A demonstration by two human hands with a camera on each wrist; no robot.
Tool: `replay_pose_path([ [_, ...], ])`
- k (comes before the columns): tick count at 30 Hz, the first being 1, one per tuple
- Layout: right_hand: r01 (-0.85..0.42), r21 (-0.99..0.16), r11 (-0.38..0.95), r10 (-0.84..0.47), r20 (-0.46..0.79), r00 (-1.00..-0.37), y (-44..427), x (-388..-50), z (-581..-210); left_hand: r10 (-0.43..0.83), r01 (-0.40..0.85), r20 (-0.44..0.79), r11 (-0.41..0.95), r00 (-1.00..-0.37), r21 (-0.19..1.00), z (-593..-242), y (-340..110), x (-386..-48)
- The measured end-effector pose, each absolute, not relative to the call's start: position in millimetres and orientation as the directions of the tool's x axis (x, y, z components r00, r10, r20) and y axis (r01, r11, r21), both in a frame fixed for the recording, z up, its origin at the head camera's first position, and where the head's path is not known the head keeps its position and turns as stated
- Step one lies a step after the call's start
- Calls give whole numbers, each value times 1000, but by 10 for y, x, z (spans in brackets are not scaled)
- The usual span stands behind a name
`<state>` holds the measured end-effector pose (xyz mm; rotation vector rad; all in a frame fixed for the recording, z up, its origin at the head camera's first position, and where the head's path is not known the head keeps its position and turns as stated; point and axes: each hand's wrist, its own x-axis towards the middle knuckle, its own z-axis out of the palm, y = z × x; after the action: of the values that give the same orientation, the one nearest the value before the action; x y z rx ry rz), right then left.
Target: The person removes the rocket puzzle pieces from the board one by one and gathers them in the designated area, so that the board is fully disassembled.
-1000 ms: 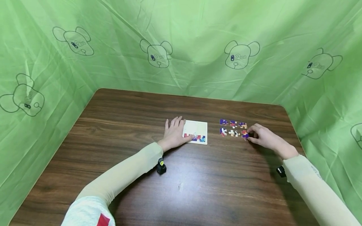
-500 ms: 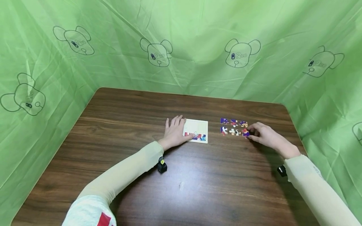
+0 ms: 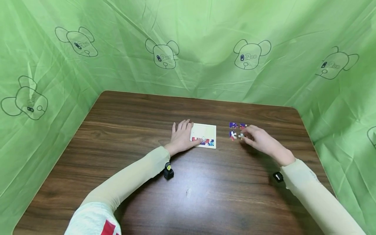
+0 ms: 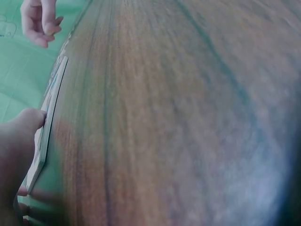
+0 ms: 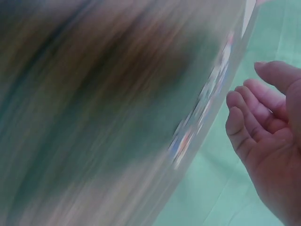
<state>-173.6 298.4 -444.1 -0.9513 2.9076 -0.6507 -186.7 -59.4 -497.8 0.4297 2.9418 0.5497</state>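
A square white tray point(image 3: 203, 130) lies flat on the wooden table with several coloured puzzle pieces point(image 3: 211, 142) along its near side. My left hand point(image 3: 181, 138) rests spread at its left edge, the thumb over those pieces. In the left wrist view the thumb of the left hand point(image 4: 18, 141) presses on the tray point(image 4: 55, 96). Further right, my right hand point(image 3: 262, 142) hovers over loose puzzle pieces point(image 3: 232, 135) and hides some of them. The right wrist view shows the right hand point(image 5: 270, 125) with bent fingers, thumb apart and nothing between them, beside blurred pieces point(image 5: 181, 143).
The brown wooden table point(image 3: 188, 176) extends around the tray and pieces. Green cloth point(image 3: 202, 75) with bear-like outlines hangs behind it and at both sides. A black wrist camera point(image 3: 168, 172) hangs below the left wrist, and another point(image 3: 278, 177) below the right one.
My right hand has moved left from the right end of the loose pieces to above them, now covering those on the right. The left hand has stayed on the tray.
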Motion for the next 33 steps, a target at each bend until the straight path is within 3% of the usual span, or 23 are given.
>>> replay_pose_path([
  [11,-660,-452,601,-713,71,-698,2193,-1655,-4501,297,256,-67,899,-952,356,-4945,-572,-1834],
  [18,-651,-519,554,-738,56,-673,1878,-1667,-4502,297,256,-63,897,-953,360,-4961,-578,-1836],
  [25,-685,-482,546,-758,63,-649,1767,-1697,-4549,311,267,-54,882,-949,389,-4978,-604,-1857],
  [33,-685,-461,565,-748,66,-661,1711,-1684,-4515,521,409,-150,791,-840,455,-4815,-952,-1952],
])
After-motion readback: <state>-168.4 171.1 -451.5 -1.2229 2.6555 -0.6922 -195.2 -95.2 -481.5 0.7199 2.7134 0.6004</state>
